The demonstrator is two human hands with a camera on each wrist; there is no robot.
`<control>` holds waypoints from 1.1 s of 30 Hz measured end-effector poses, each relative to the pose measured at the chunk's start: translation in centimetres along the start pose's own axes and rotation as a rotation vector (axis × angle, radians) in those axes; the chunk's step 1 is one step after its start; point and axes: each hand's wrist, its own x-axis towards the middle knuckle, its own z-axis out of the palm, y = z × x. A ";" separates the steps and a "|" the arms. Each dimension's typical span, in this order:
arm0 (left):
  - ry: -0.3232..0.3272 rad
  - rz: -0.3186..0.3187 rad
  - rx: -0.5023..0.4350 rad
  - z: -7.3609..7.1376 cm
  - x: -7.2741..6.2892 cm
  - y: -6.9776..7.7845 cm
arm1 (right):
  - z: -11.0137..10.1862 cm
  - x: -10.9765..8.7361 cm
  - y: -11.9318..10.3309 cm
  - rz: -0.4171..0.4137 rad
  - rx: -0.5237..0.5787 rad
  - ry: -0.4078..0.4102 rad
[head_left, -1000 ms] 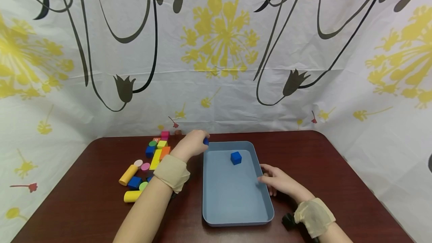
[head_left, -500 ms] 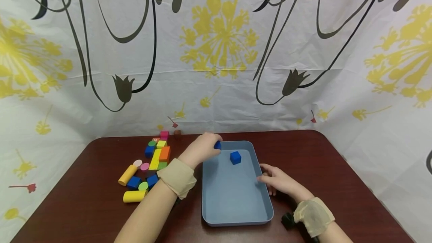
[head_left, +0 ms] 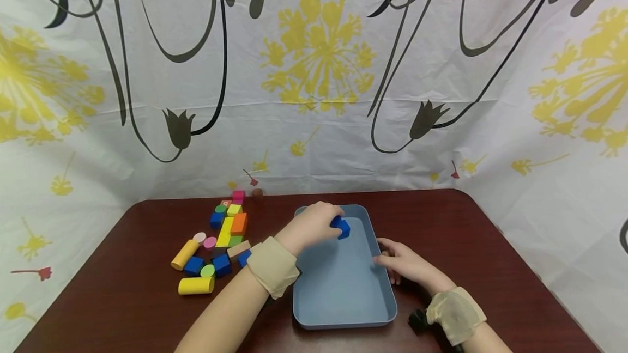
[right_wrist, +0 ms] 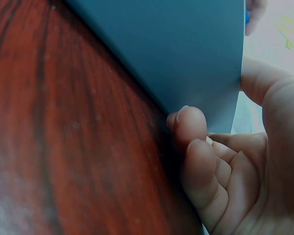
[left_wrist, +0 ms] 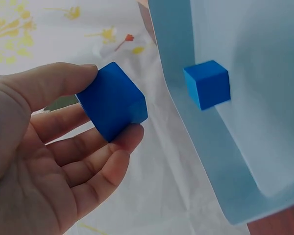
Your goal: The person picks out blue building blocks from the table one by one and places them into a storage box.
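Observation:
My left hand (head_left: 314, 226) pinches a blue cube (left_wrist: 112, 100) between thumb and fingers, over the far half of a blue-grey tray (head_left: 344, 293). A second blue cube (left_wrist: 208, 84) rests inside the tray; in the head view the held cube partly overlaps it. At the tray's right side, my right hand (head_left: 409, 263) grips the edge. Its thumb lies at the rim, and its curled fingers (right_wrist: 198, 166) are against the outer wall, low near the table.
Left of the tray lie several coloured blocks, among them a yellow cylinder (head_left: 196, 286), an orange block (head_left: 239, 224), a blue block (head_left: 222, 265) and a wooden block (head_left: 239, 249). A small brown piece (head_left: 257, 193) sits at the table's (head_left: 441, 217) back edge. A patterned cloth (head_left: 314, 151) hangs behind.
My left hand has moved right and slightly nearer with the blue cube, from the tray's far left corner to over its inside. The right hand and tray have stayed put.

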 end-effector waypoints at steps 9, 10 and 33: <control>-0.031 0.004 0.034 1.2 0.2 0.9 | 0.0 0.2 0.8 0.004 -0.011 -0.005; -0.035 0.000 0.038 1.3 0.2 1.0 | 0.0 0.2 0.8 0.006 -0.014 -0.004; -0.079 0.067 0.084 4.3 1.0 2.1 | -0.1 0.2 1.0 0.003 -0.029 -0.012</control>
